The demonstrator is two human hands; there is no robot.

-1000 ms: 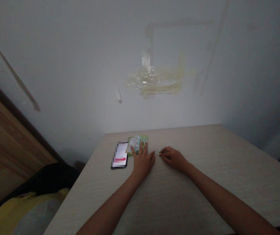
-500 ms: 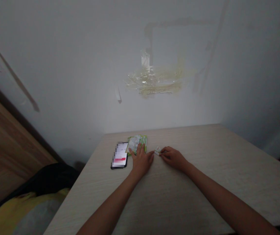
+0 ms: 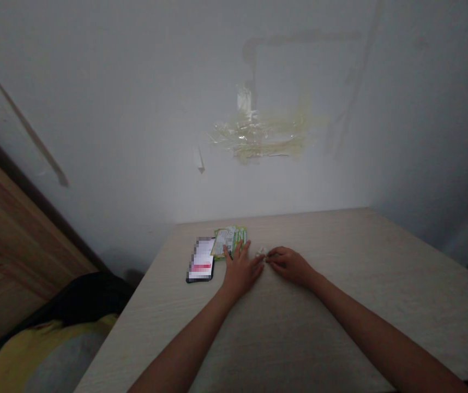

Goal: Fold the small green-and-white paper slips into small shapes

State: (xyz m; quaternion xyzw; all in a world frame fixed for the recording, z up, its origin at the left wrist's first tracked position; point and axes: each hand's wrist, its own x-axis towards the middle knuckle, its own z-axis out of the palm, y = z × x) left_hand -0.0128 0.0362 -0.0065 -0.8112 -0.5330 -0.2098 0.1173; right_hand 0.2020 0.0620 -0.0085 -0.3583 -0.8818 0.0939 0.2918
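Observation:
My right hand (image 3: 289, 263) is closed, with its fingertips pinched on a small whitish piece (image 3: 261, 252) that lies on the table. What kind of thing it is cannot be made out. From the other side, my left hand (image 3: 241, 274) reaches the same piece with its thumb. The other fingers of that hand are spread, their tips at the lower edge of several flat green-and-white printed packets (image 3: 225, 240). Left of the packets lies a phone (image 3: 201, 265) with a lit screen, partly blurred out.
The pale wood-grain table (image 3: 340, 305) meets a grey-white wall (image 3: 144, 120) at the back. Torn clear tape (image 3: 258, 136) sticks to that wall. At the left stand a wooden panel (image 3: 0, 218) and a dark bag-like heap (image 3: 82, 297) with yellow cloth (image 3: 17, 355).
My left hand has shifted slightly right, bringing its thumb to the small whitish piece and its fingers lower off the packets. The right hand has stayed almost in place.

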